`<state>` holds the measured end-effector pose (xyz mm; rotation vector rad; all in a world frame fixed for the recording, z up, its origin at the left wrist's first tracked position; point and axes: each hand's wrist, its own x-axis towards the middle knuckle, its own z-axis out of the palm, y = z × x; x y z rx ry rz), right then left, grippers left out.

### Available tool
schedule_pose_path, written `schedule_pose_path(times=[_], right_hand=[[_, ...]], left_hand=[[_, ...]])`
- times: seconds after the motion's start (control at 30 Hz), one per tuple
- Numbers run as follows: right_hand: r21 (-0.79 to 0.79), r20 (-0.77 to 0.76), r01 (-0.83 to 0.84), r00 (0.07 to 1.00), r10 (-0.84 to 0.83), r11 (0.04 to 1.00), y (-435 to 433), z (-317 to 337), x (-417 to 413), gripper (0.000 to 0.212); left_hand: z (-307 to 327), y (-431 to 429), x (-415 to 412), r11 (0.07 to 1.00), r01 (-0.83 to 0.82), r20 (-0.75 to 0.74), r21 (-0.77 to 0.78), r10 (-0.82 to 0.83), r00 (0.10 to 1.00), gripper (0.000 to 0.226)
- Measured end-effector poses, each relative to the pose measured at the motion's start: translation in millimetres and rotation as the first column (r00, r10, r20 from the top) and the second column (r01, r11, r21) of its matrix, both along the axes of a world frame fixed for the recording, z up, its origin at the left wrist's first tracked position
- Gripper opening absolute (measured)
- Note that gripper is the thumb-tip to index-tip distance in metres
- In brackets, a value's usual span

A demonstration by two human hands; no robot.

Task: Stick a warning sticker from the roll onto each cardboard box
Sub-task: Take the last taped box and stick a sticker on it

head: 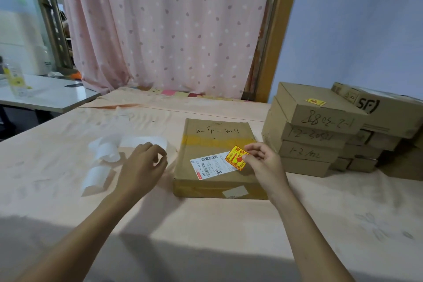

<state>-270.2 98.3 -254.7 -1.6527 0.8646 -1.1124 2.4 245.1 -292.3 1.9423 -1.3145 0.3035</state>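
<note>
A flat cardboard box (212,144) marked "3-4-3011" lies in the middle of the table, with a white shipping label (210,165) on its top. My right hand (263,160) pinches a yellow and red warning sticker (237,157) by its right edge, over the label's right end. My left hand (143,167) hovers left of the box, fingers loosely curled, holding nothing that I can see. The white backing strip of the sticker roll (109,155) lies curled on the cloth just beyond the left hand.
A stack of cardboard boxes (320,130) stands at the right; its top box bears a yellow sticker (315,101). A peach cloth (206,224) covers the table. A pink curtain (164,25) hangs behind it. A white side table (45,96) with a bottle stands far left.
</note>
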Motion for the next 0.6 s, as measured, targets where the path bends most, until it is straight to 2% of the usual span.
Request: schedule_pose_path(times=[0.1, 0.23, 0.37, 0.43, 0.6], right_hand=[[-0.027, -0.106, 0.016, 0.994, -0.019, 1.000, -5, -2, -8, 0.016], [-0.034, -0.227, -0.012, 0.974, 0.003, 0.999, -9, -2, -19, 0.016], [-0.206, -0.412, 0.002, 0.907, -0.088, 0.979, -18, -10, -26, 0.018], [-0.290, -0.476, -0.018, 0.870, -0.127, 0.957, -21, -14, -27, 0.023], [-0.341, -0.468, -0.067, 0.877, -0.107, 0.938, -25, -26, -30, 0.032]], left_hand=[[11, -17, -32, 0.982, 0.170, 0.026, -0.082, -0.169, 0.985, 0.006], [17, -37, -78, 0.925, 0.378, 0.110, -0.033, -0.372, 0.922, 0.030], [4, -51, -115, 0.876, 0.482, 0.296, -0.008, -0.459, 0.838, 0.026], [-5, -57, -125, 0.860, 0.509, 0.330, 0.037, -0.491, 0.806, 0.026], [-19, -67, -130, 0.891, 0.443, 0.435, 0.100, -0.439, 0.786, 0.036]])
